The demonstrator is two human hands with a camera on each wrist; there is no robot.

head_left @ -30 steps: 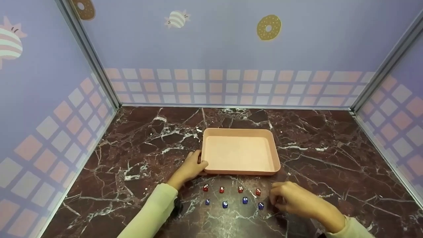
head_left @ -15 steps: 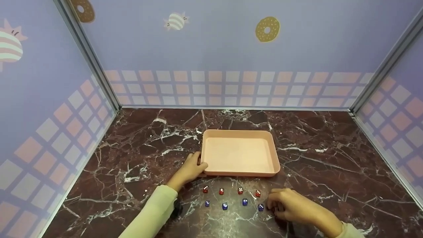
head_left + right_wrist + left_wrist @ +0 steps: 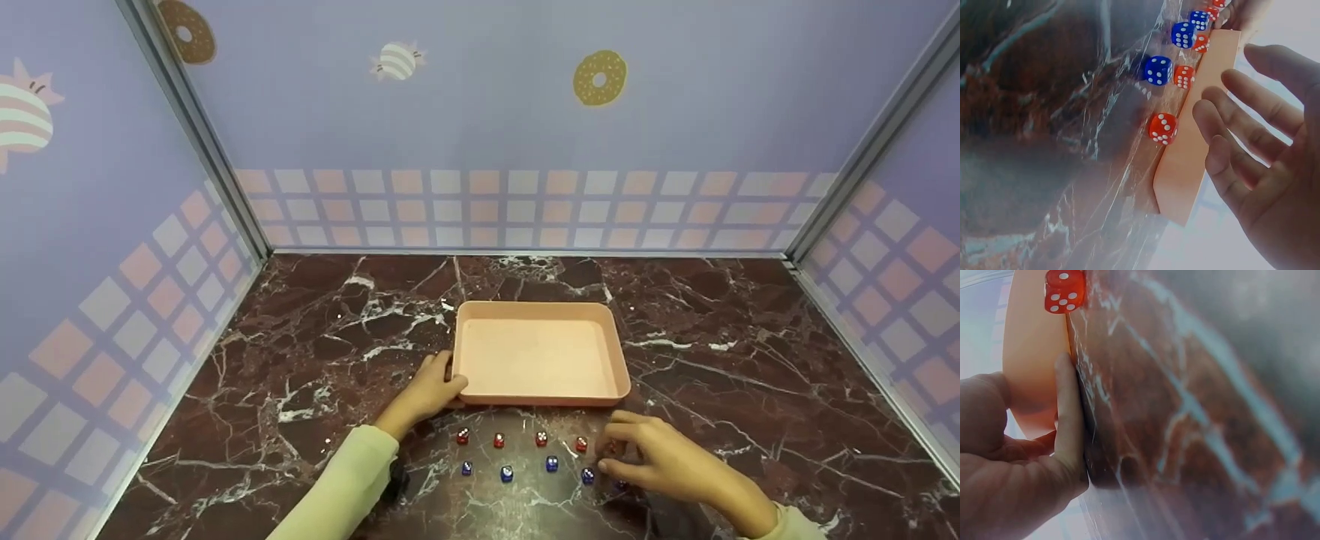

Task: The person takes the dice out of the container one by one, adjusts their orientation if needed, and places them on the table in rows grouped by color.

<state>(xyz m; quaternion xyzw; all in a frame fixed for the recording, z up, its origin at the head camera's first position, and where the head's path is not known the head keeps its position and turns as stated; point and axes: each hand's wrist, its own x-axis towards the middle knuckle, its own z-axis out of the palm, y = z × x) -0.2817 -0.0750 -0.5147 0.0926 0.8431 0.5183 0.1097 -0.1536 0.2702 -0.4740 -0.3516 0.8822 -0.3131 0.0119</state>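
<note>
An orange-pink rectangular tray (image 3: pixel 536 360) stands on the table. My left hand (image 3: pixel 427 386) grips its near left corner, the thumb at the rim and the fingers along the outer wall, as the left wrist view (image 3: pixel 1033 455) shows. In front of the tray lie small dice in two rows, red dice (image 3: pixel 541 439) behind and blue dice (image 3: pixel 507 473) nearer. At the right end of the rows is my right hand (image 3: pixel 652 454), partly covering a last blue die (image 3: pixel 621 484). Its fingers look parted and hold nothing in the right wrist view, beside a red die (image 3: pixel 1162 128).
The dark red marbled table (image 3: pixel 330 330) is bounded by patterned lilac walls (image 3: pixel 487 112) at the back and sides. Metal strips (image 3: pixel 202 127) run up the corners. The tray's far side stands some way in front of the back wall.
My right hand has parted its fingers and shifted slightly left; a blue die now shows beneath it. My left hand stays on the tray. The head view has tilted slightly up.
</note>
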